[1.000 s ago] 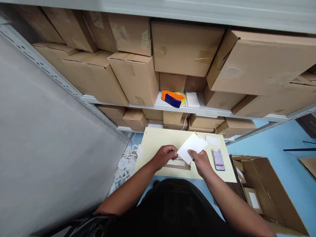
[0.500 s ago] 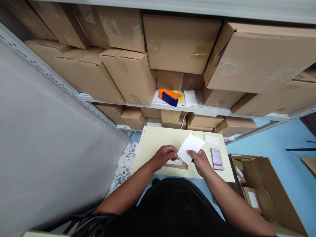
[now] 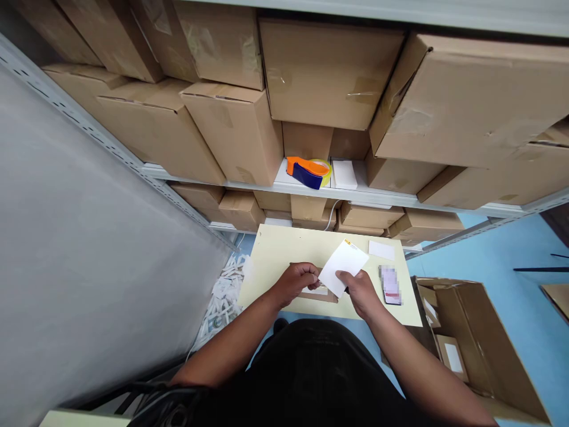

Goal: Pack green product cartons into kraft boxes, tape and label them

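Note:
Both my hands work over a small pale yellow table [image 3: 280, 255]. My right hand [image 3: 362, 292] pinches the lower corner of a white card packet [image 3: 344, 265] with a yellow tag at its top. My left hand [image 3: 297, 281] is curled, its fingertips closed at the packet's left edge on something I cannot make out. Under the hands lies a flat brown cardboard piece [image 3: 317, 296] with a white slip on it.
A phone [image 3: 390, 286] and a white card [image 3: 381, 249] lie on the table's right. An open carton [image 3: 484, 344] stands on the blue floor at right. Shelves of cardboard boxes [image 3: 329, 77] rise ahead, with an orange-blue tape dispenser [image 3: 309, 171]. White packets [image 3: 222, 296] litter the floor at left.
The view has shifted slightly. Both hands stay at the white packet with almost no movement.

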Demonstrator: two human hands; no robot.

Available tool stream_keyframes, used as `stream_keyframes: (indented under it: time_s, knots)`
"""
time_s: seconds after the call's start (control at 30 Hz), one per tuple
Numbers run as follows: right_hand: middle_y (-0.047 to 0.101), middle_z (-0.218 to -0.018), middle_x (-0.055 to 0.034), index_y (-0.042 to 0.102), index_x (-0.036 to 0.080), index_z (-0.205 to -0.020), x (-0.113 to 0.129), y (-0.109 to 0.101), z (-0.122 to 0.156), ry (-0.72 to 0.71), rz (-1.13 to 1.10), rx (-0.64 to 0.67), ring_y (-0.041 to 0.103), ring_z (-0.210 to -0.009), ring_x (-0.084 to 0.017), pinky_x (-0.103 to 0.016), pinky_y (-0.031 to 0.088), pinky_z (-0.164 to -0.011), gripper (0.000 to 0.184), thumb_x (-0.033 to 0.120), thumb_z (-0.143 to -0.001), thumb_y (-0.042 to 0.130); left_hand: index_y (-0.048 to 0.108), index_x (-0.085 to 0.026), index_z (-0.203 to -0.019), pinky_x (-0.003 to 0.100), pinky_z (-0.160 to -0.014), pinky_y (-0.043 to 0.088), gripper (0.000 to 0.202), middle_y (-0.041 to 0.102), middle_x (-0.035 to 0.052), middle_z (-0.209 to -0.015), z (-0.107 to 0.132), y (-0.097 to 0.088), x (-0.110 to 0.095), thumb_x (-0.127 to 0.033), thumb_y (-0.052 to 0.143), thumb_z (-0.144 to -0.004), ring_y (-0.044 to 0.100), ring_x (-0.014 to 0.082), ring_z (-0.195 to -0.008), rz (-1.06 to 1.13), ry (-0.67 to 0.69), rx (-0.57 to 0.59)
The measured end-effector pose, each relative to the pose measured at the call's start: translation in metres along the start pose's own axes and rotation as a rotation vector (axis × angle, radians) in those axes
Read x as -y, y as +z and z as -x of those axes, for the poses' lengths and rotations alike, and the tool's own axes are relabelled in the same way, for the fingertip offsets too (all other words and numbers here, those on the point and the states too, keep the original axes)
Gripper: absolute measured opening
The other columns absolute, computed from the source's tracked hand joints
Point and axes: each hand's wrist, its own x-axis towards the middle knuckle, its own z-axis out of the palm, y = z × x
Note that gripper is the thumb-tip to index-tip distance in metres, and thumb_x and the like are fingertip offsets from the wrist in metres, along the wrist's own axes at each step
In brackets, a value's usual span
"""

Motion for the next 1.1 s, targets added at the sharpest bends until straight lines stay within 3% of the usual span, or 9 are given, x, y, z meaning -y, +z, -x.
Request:
stream_keyframes:
  time_s: [0.5,0.77,1.0,1.1]
  knots:
    - [0.075,-0.072,-0.0064,0.072,0.015,-0.083,0.002,0.004,0.01,0.008,0.026,-0.002,0.065,-0.06,-0.021,-0.03,0.049,-0.055,0.03,0.042,-0.069,0.079,0.066,-0.015,-0.069,0.028,-0.065,0.045,0.012,0.064,0.0008,-0.063,0.005,0.001,0.002,-0.027,0.067,-0.071,0.055,0.0129,-0.062,-0.051,-0.002,-0.012]
    - [0.074,-0.072,-0.0066,0.073,0.015,-0.083,-0.002,0.002,0.013,0.047,0.024,0.014,0.063,-0.058,-0.021,-0.029,0.044,-0.05,0.03,0.041,-0.069,0.078,0.064,-0.016,-0.071,0.028,-0.067,0.045,0.013,0.065,0.0004,-0.066,0.009,0.006,0.006,-0.028,0.069,-0.072,0.057,0.0136,-0.065,-0.08,-0.016,0.009]
    - [0.071,-0.084,-0.0061,0.068,0.016,-0.105,-0.021,0.011,0.013,0.172,-0.053,0.109,0.062,-0.068,-0.019,-0.028,0.046,-0.053,0.045,0.044,-0.072,0.079,0.063,-0.016,-0.071,0.026,-0.067,0.042,0.013,0.062,-0.0014,-0.068,0.009,0.009,0.022,-0.028,0.068,-0.072,0.054,0.0125,-0.066,-0.089,0.041,-0.003]
    - [0.066,-0.095,-0.0036,0.058,0.021,-0.126,-0.03,0.013,0.014,0.034,0.056,-0.043,0.06,-0.074,-0.019,-0.03,0.049,-0.059,0.065,0.046,-0.071,0.08,0.063,-0.016,-0.071,0.026,-0.068,0.041,0.014,0.061,-0.0014,-0.069,0.01,0.011,0.026,-0.029,0.068,-0.073,0.053,0.0129,-0.068,-0.083,0.08,-0.029]
